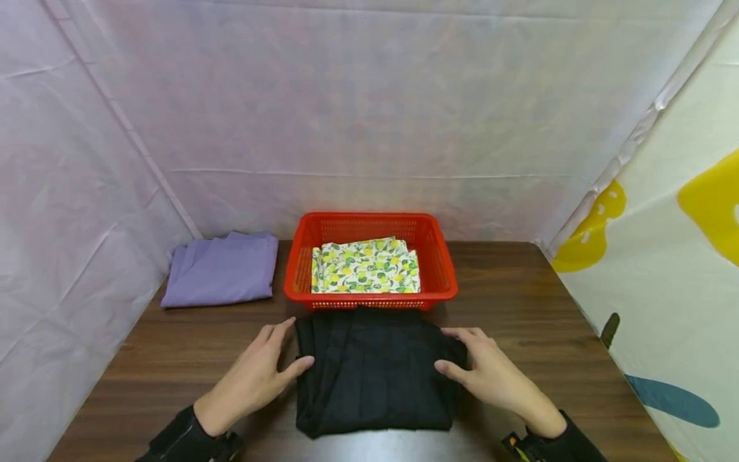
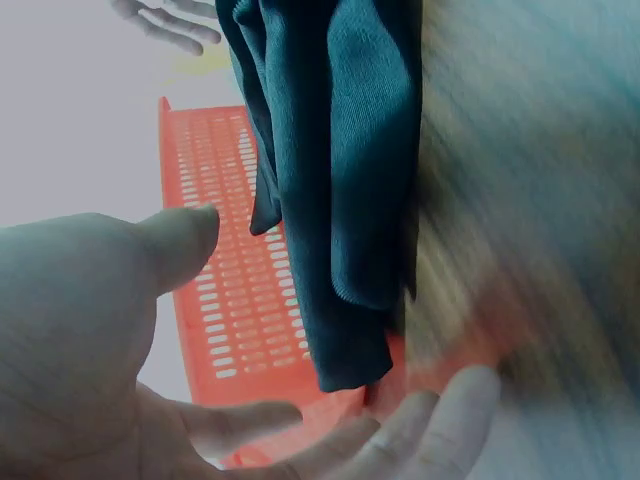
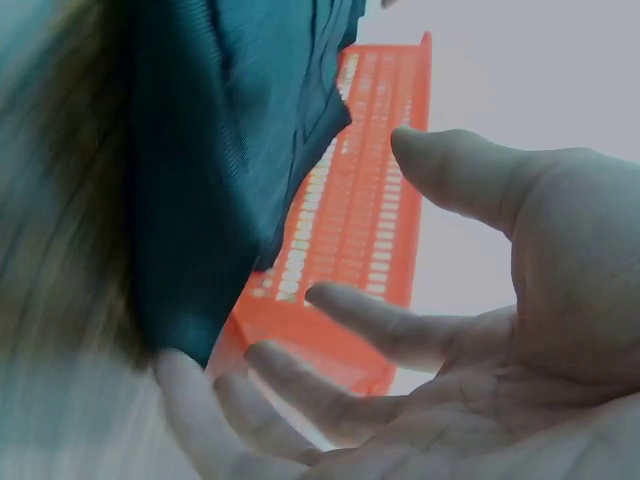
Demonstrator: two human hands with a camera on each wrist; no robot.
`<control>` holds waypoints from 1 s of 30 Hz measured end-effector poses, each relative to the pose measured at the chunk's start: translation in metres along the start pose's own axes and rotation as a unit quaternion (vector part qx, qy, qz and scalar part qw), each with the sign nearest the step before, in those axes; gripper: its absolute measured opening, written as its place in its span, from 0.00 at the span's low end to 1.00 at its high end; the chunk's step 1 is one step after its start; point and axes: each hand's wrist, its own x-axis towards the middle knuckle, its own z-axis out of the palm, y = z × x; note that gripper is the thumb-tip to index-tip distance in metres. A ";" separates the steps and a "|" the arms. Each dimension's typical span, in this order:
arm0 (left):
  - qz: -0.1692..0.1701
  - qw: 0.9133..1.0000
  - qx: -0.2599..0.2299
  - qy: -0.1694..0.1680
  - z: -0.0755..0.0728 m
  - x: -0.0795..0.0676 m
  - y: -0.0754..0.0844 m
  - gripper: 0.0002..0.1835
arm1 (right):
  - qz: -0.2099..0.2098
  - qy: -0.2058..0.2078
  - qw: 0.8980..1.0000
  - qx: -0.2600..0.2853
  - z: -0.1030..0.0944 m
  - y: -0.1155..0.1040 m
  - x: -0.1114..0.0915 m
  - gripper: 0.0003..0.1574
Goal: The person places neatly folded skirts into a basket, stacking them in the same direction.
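Observation:
A folded black cloth (image 1: 378, 375) lies on the table in front of the red basket, its layered edge showing in the left wrist view. My left hand (image 1: 260, 369) is at the cloth's left side, thumb and fingers spread apart and not closed on it. At the right side is my right hand (image 1: 491, 369), its thumb over the cloth's edge in the head view. The right wrist view shows those fingers (image 3: 370, 325) loosely spread, with a fingertip close to the cloth's lower corner; whether it touches I cannot tell.
Behind the black cloth stands a red plastic basket (image 1: 447, 276) holding folded lemon-print fabric (image 1: 366, 266). A folded purple cloth (image 1: 222, 269) lies at the table's back left. White sheeting (image 1: 369, 96) hangs behind and beside the wooden table (image 1: 508, 282).

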 end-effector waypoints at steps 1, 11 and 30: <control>-0.009 1.000 -0.004 -0.004 0.000 0.000 0.000 0.51 | 0.013 0.001 1.000 0.001 -0.001 0.002 -0.002 0.46; -0.069 0.994 -0.048 -0.065 0.004 0.001 0.007 0.61 | 0.120 -0.037 0.976 0.178 0.002 0.013 -0.007 0.56; -0.059 0.977 -0.164 -0.124 0.017 0.011 0.028 0.67 | 0.111 -0.077 0.945 0.298 0.032 -0.006 0.020 0.63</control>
